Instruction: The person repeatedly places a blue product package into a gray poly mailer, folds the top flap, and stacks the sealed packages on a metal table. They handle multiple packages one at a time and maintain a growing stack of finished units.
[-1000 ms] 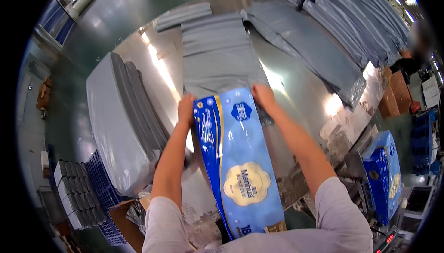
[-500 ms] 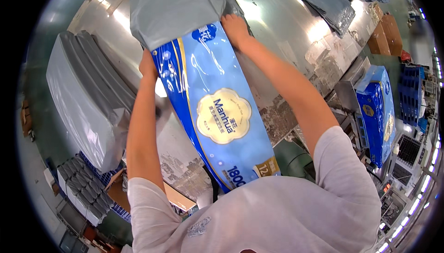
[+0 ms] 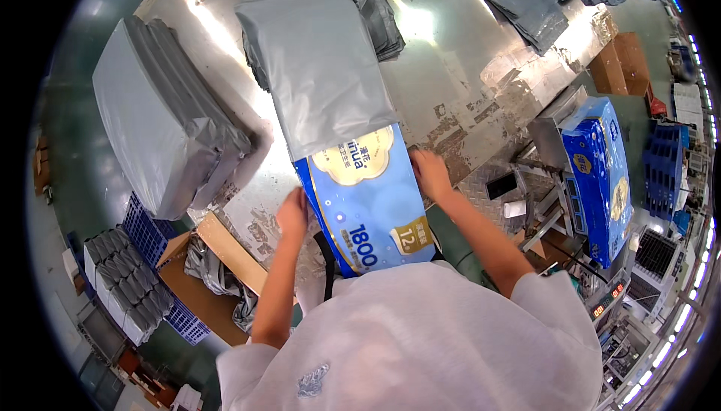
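A long blue plastic-wrapped tissue pack (image 3: 368, 201) lies in front of me, its near end against my body. A grey plastic mailing bag (image 3: 323, 73) covers its far part, with the mouth edge lying across the pale label. My left hand (image 3: 292, 214) is closed at the pack's left side, just below the bag's mouth. On the opposite side my right hand (image 3: 430, 174) grips the pack's right edge, fingers curled. The undersides of both hands' grips are hidden.
More grey bags (image 3: 381, 13) lie beneath on the metal table (image 3: 451, 58). A thick grey bag stack (image 3: 161, 118) stands left, above an open carton (image 3: 203, 283). At right are another blue pack (image 3: 601, 178), a phone (image 3: 502, 185) and a brown box (image 3: 622, 66).
The grey bag has come much farther down over the pack, hiding its upper half. Both hands have moved toward my body, from the bag's mouth to the pack's sides.
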### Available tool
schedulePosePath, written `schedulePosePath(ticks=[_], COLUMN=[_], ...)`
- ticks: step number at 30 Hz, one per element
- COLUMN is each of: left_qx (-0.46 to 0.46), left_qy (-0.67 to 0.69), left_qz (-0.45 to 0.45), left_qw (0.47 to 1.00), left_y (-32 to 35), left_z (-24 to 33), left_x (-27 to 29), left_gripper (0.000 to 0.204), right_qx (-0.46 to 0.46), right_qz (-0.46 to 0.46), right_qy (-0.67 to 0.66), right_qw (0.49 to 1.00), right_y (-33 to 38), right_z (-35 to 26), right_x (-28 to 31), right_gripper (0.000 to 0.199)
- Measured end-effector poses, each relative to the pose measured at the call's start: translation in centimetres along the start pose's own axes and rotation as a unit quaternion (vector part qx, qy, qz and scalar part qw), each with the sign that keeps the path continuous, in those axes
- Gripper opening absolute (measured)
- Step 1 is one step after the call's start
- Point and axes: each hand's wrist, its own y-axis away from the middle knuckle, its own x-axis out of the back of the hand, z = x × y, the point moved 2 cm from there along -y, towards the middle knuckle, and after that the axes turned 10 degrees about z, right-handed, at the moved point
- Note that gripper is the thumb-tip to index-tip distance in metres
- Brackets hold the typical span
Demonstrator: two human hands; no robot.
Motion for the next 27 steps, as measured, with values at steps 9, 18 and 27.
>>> schedulePosePath(ticks=[9, 18, 27], left_qx=[0.278, 0.071, 0.0], left_qy=[0.58, 0.236, -0.042], left_qz=[-0.223, 0.033, 0.018], left_qw=[0.733, 0.969, 0.999], left_y=[12.7, 2.0, -10.6], left_z=[1.4, -2.7, 1.6], left_x=[-3.2, -1.1, 0.6], left_gripper=[0.064, 0.049, 0.03], right_qx=[-0.277, -0.208, -0.122], right_qz=[-0.115, -0.05, -0.086], right_qy=[-0.466, -0.098, 0.128], right_qw=[0.832, 0.972, 0.98], right_y=[12.6, 2.8, -10.8], right_z=[-4.2, -0.7, -0.7], right_x=[1.1, 2.2, -1.8], right_gripper=[0.055, 0.053, 0.029])
